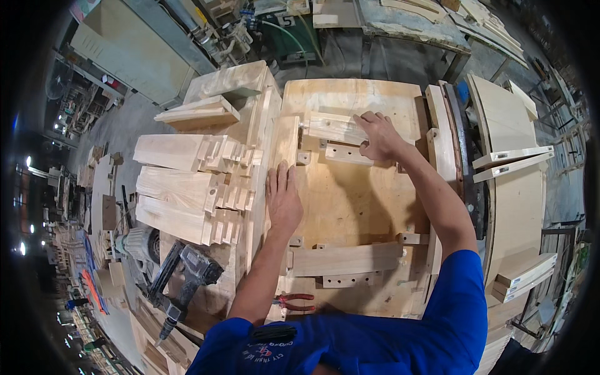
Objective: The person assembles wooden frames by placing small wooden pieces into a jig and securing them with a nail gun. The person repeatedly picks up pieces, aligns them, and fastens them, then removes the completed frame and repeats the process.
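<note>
My left hand (285, 201) lies flat, fingers stretched forward, on the near end of a pale upright wooden rail (286, 140) at the left of a plywood work board (350, 215). My right hand (381, 139) grips the right end of a short wooden slat (331, 126), thumb on its near side and fingers over the far side. The slat's left end meets the rail or sits close to it. Just nearer lies a strip with drilled holes (348, 154), beside small wooden blocks. Another slat (347, 259) lies across the near part of the board, with a second drilled strip (351, 280) below it.
Tenoned wooden pieces (172, 206) are stacked on the left. A nail gun (194, 265) rests nearer, and red-handled pliers (295, 302) lie by my body. On the right, slotted wooden pieces (512, 162) sit on a long panel (506, 212). A workbench (412, 28) stands beyond.
</note>
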The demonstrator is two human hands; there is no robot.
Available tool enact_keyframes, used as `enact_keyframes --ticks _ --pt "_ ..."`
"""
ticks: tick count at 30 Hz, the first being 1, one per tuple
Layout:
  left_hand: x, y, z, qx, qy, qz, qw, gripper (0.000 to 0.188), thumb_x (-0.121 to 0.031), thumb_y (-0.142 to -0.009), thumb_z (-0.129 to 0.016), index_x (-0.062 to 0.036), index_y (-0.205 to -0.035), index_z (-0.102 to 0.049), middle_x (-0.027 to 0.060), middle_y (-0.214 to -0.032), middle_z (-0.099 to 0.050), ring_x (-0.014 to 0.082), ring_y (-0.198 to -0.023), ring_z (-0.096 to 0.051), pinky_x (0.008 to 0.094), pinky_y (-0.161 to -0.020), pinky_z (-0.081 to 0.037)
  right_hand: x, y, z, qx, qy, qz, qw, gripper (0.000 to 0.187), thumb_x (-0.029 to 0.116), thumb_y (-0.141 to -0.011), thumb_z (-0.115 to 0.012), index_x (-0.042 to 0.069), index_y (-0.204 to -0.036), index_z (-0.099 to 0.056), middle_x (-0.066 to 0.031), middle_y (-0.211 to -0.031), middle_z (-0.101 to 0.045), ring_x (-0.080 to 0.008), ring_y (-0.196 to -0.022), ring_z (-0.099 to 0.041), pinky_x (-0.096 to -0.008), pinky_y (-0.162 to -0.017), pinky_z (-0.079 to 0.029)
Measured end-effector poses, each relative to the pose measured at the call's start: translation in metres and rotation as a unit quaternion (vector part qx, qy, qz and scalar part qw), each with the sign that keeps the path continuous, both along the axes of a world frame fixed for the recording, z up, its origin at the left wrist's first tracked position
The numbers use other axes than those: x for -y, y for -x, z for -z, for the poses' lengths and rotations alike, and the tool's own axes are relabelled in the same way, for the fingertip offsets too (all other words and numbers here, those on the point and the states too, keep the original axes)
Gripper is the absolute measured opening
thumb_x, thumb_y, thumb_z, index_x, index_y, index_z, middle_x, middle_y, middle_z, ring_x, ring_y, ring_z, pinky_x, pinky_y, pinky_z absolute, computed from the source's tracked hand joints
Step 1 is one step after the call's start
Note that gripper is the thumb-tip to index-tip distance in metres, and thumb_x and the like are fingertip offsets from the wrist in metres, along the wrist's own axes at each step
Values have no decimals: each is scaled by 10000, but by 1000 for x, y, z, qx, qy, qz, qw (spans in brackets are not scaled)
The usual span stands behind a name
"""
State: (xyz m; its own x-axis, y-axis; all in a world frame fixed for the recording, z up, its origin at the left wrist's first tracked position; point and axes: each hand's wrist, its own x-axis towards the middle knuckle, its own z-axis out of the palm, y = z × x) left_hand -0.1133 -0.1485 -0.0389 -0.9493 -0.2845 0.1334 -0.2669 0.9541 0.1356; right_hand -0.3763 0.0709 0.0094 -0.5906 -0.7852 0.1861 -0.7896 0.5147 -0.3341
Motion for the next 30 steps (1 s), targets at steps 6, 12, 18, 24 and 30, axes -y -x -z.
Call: enact_keyframes --ticks 6,12,18,24,30 --pt "1 2 9 -79 -28 21 996 567 -18 -971 -539 35 -1532 -480 210 -1663 -388 481 -1536 -330 571 -1297 -228 16 10 25 44 -19 -13 999 831 172 -665 -685 -8 -1469 -573 -211 -1322 -607 -420 -1204 -564 -513 -1051 -464" --pt "3 0 10 -62 -45 16 997 593 -68 -990 -535 18 -1570 -452 195 -1699 -348 437 -1584 -267 533 -1322 -190 18 15 30 77 13 -30 996 767 119 -692 -653 -42 -1439 -592 -251 -1373 -592 -447 -1269 -535 -501 -1133 -438" --pt "2 2 11 -67 -42 19 997 536 -68 -1024 -504 46 -1547 -472 212 -1682 -371 450 -1564 -313 549 -1312 -208 14 23 35 57 56 -76 994 748 135 -675 -676 -47 -1399 -621 -258 -1317 -629 -447 -1187 -582 -472 -1073 -487" --pt "-1 4 9 -50 -46 15 998 549 -60 -1008 -513 41 -1546 -472 206 -1695 -348 438 -1578 -285 539 -1323 -187 13 35 43 98 56 -91 989 766 113 -704 -696 -45 -1446 -589 -276 -1401 -599 -449 -1281 -566 -463 -1115 -479" --pt "0 4 8 -35 -67 5 997 610 -50 -970 -526 16 -1571 -452 200 -1703 -341 409 -1594 -267 526 -1329 -179 9 44 46 156 34 -118 980 779 107 -786 -743 -23 -1523 -525 -266 -1506 -532 -444 -1401 -492 -467 -1185 -428"
